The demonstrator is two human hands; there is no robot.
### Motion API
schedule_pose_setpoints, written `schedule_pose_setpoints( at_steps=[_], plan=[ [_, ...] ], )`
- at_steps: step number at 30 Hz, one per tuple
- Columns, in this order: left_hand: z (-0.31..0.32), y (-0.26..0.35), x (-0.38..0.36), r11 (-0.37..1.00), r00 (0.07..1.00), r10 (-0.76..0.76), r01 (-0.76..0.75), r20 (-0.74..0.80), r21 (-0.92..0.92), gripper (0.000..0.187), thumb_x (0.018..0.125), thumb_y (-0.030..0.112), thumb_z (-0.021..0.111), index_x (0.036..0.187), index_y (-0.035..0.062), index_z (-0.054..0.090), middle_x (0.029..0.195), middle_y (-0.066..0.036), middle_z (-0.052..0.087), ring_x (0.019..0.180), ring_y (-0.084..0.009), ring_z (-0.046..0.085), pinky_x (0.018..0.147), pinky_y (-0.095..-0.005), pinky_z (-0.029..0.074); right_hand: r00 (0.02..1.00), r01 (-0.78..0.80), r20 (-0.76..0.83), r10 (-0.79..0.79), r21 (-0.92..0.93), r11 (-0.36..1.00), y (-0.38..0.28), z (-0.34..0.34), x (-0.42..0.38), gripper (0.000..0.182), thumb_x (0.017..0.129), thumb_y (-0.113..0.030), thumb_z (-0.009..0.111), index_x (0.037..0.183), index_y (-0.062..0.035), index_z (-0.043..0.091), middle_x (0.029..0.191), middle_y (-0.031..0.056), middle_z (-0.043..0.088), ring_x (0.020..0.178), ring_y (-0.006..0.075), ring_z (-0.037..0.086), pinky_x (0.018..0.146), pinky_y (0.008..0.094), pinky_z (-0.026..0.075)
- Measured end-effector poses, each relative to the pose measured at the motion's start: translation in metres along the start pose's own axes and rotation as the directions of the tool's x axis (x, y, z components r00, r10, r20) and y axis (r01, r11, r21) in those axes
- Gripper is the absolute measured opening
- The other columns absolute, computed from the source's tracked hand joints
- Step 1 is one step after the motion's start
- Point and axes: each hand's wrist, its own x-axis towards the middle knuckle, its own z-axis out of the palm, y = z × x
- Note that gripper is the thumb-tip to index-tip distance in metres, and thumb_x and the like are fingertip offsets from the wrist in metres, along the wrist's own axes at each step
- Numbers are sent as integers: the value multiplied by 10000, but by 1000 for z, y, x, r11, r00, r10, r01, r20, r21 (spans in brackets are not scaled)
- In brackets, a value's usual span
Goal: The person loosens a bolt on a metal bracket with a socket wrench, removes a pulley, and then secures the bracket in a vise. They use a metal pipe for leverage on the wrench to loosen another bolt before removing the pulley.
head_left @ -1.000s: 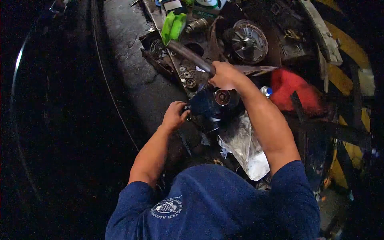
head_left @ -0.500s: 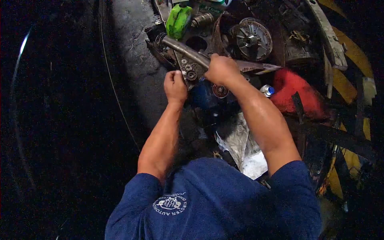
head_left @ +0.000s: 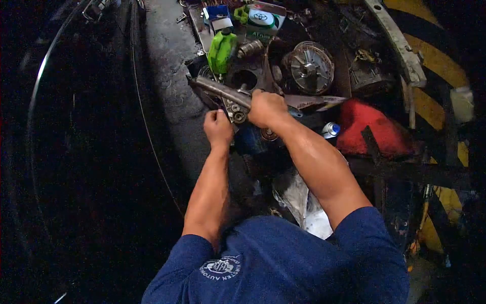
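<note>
My right hand (head_left: 268,108) is wrapped round one end of a thick grey metal pipe (head_left: 221,91), which slants up and to the left. Below the pipe lies a metal plate with several round fittings (head_left: 237,112). Beside its left edge, my left hand (head_left: 218,129) is closed, thumb against the fingers; what it grips is hidden. Past the pipe stands a bright green bottle (head_left: 221,53), with a ribbed metal cylinder (head_left: 251,48) next to it. A round part (head_left: 269,134) shows partly under my right wrist.
A finned metal wheel-like part (head_left: 310,68) lies at the back right. Red cloth (head_left: 372,129) and a blue-capped can (head_left: 331,130) sit right of my forearm. Farther back are a white and green box (head_left: 263,23) and a blue box (head_left: 216,12). A long bar (head_left: 397,40) runs along the right.
The view has tilted, so the bench things appear lower. The pipe's far end has swung slightly downward relative to the plate. Both hands keep much the same closed grip.
</note>
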Motion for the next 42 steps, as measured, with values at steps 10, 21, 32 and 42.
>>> schedule_pose_setpoints(
  at_steps=[10, 21, 32, 42],
  plan=[
    [-4, 9, 12, 1000, 998, -17, 17, 60, 4, 316, 799, 231, 525, 869, -67, 604, 771, -213, 637, 691, -294, 597, 685, -396, 466, 1000, -29, 5, 29, -20, 999, -5, -2, -3, 371, 752, -188, 617, 1075, -9, 589, 1008, 202, 663, 933, 345, 656, 823, 444, 511],
    [-20, 19, 7, 983, 997, 76, -77, 13, 168, 448, 743, 190, 633, 1142, 6, 546, 1109, -170, 564, 1046, -319, 531, 941, -437, 375, 999, -33, 15, 33, 19, 999, -1, 0, -1, 357, 748, -173, 637, 1066, -17, 593, 1013, 198, 665, 948, 344, 653, 837, 433, 509],
    [-21, 100, 96, 19, 261, 368, -962, 892, 274, 402, 749, 186, 583, 1150, 197, 575, 1059, -76, 559, 1104, -269, 519, 996, -580, 305, 998, -50, 47, 48, 63, 997, 0, -3, 1, 407, 730, -201, 644, 1081, -3, 582, 1022, 220, 652, 966, 360, 640, 846, 444, 500],
    [-39, 90, 139, -2, 244, 311, -966, 918, 258, 382, 760, 130, 578, 1138, 172, 548, 1085, -82, 535, 1102, -294, 498, 986, -564, 323, 993, -52, 117, 22, 267, 962, 20, 6, 2, 805, 603, -529, 787, 1085, 66, 540, 1060, 266, 616, 1002, 394, 604, 884, 420, 478]
  ],
)
